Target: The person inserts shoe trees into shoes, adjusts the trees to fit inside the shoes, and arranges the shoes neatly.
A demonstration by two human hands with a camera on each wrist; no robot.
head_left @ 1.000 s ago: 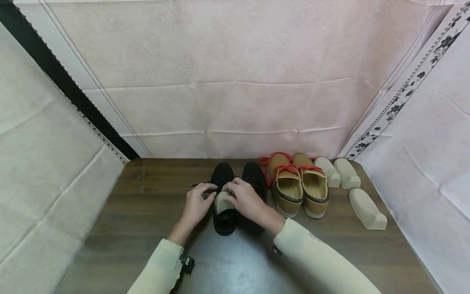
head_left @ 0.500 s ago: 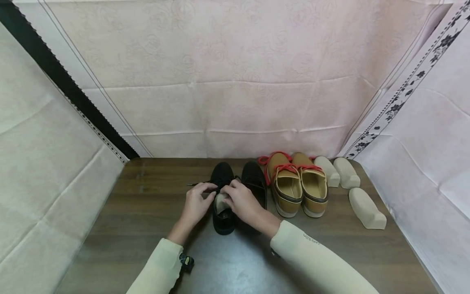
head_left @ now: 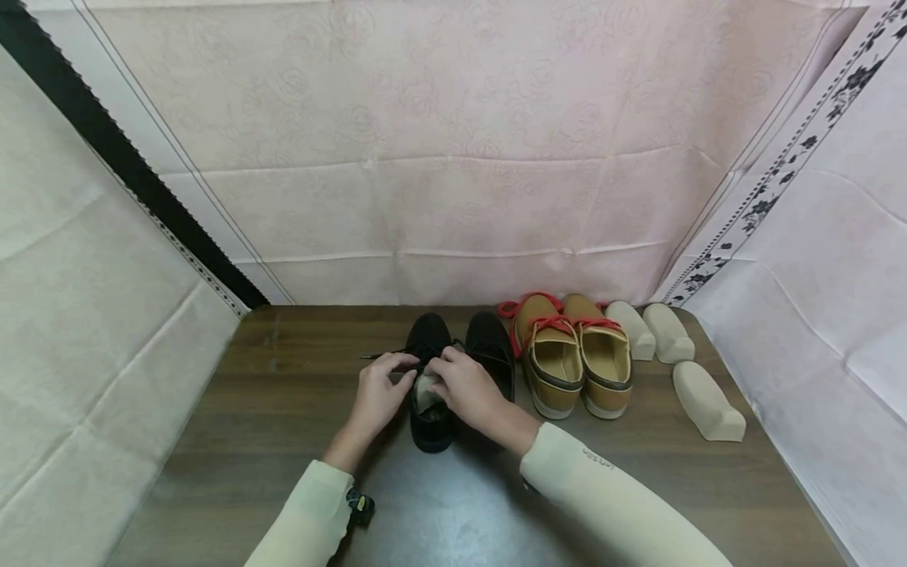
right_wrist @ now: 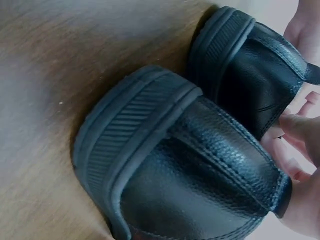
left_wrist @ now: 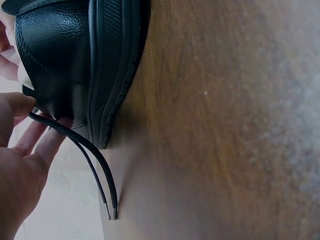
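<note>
A black leather lace-up shoe [head_left: 431, 433] stands on the wooden surface, toe pointing away from me. A cream shoe insert [head_left: 427, 397] shows in its opening. My left hand [head_left: 378, 396] pinches the left edge of its lacing, thumb on top and fingers against the side. Two ends of the black lace [left_wrist: 102, 162] with metal tips hang past those fingers in the left wrist view. On the other side, my right hand [head_left: 471, 387] pinches the right edge of the lacing, close by the insert. A second black shoe [head_left: 489, 339] stands beside it, partly behind my right hand.
To the right stand two tan shoes [head_left: 556, 358] with red laces. Beyond them lie three cream shoe inserts [head_left: 708, 403]. The wooden surface [head_left: 283, 465] ends at a cloth-covered wall [head_left: 460, 220] at the back, with cloth on both sides.
My right hand has shifted slightly left and upward over the shoe, covering more of the insert. The left hand and the shoes stay in nearly the same place.
</note>
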